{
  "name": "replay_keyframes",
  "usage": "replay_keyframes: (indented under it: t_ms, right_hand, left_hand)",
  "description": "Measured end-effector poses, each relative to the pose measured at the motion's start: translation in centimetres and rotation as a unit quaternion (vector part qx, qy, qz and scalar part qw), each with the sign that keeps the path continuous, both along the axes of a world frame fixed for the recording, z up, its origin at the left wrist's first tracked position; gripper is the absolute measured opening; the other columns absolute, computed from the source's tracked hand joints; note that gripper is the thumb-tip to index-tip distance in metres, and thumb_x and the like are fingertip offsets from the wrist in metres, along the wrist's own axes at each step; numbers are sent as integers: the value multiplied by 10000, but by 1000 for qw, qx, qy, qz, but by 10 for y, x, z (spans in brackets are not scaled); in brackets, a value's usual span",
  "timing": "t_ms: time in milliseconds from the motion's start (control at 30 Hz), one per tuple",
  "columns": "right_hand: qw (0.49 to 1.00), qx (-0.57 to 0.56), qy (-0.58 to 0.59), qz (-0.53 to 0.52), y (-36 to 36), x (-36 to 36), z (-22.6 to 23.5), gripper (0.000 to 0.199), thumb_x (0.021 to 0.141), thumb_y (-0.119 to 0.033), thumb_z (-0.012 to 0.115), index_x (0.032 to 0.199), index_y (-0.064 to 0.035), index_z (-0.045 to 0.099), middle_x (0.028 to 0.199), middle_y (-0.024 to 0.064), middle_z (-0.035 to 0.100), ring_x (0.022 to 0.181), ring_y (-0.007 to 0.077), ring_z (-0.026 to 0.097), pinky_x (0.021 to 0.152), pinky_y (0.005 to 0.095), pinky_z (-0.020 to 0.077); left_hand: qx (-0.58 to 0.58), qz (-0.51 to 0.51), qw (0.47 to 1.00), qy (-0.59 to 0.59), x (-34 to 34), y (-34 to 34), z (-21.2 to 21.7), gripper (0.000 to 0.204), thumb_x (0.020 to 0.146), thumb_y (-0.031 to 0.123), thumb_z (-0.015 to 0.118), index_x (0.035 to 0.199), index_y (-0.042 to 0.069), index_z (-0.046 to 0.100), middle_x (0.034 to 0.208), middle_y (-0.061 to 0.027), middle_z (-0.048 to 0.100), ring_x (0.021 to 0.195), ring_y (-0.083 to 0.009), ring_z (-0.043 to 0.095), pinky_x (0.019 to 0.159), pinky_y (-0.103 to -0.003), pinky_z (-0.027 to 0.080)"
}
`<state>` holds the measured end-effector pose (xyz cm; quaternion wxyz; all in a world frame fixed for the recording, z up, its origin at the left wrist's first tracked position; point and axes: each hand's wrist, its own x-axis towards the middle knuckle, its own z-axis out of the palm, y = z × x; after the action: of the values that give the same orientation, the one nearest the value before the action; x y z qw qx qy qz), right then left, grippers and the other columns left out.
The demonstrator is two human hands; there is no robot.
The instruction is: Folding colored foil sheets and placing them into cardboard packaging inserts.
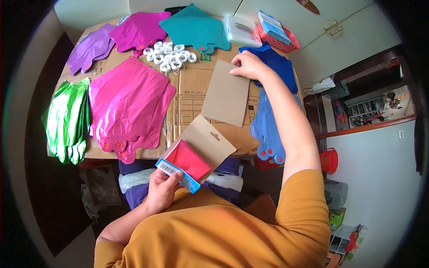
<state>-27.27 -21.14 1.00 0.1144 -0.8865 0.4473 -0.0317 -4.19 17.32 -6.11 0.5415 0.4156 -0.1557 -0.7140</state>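
Note:
My left hand [165, 185] is low in front of my body, closed on a brown hang card [210, 134]. A flat red folded packet [187, 160] lies against the card, above its blue barcode strip [167, 168] under my thumb. At the far right of the table my right hand [252, 67] pinches the top edge of a plain brown cardboard sheet [225, 96], thumb on its face; the other fingertips are partly hidden. Close beside that hand lie flat dark blue foil pieces [281, 64], with lighter blue foil pieces [268, 125] nearer to me.
The cardboard-covered table holds flat foil stacks: pink [127, 107], green [67, 118], purple [91, 47], magenta [138, 29] and teal [194, 27]. Several white ribbon rolls [170, 56] sit at the back. A red basket [286, 43] and clear plastic bags [241, 31] stand back right.

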Motion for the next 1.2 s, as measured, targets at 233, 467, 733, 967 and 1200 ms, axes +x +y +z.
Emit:
replay_keyframes:
  t_ms: [233,467,733,967,1200]
  right_hand:
    - [988,141,-40,42,-6,-6,56,201,745,-154,760,855,-15,663,767,42,664,734,117,613,656,300,490]
    - [983,96,-91,-131,-105,-98,19,207,739,-138,767,887,-22,680,793,48,683,754,128,632,673,307,502]
    - [968,-180,-79,-154,-86,-64,27,244,774,-308,682,834,-74,721,834,166,689,791,367,666,720,459,526]
    - [929,-294,-120,-190,-129,-104,59,190,841,-217,633,883,-54,719,808,147,694,794,320,678,731,388,528]
    - [984,-118,-109,-81,-127,-30,12,205,826,-244,639,889,-68,723,893,179,691,865,358,659,790,431,525]
  left_hand:
    - [-2,25,1000,18,13,-3,10,197,912,8,575,1103,38,609,1030,-95,679,899,-215,684,780,-403,590]
    - [30,29,999,32,5,-20,16,104,897,-10,589,983,24,636,934,-97,689,835,-208,684,757,-398,586]
    - [62,38,997,13,12,-28,22,112,893,-16,582,984,28,631,930,-107,689,826,-213,689,743,-384,584]
    - [52,22,998,29,14,-31,14,218,908,-7,594,1124,13,598,1010,-107,677,895,-225,687,778,-409,599]
    - [62,27,997,30,14,-33,18,313,902,-16,595,1213,11,561,1072,-110,664,942,-231,678,809,-407,588]
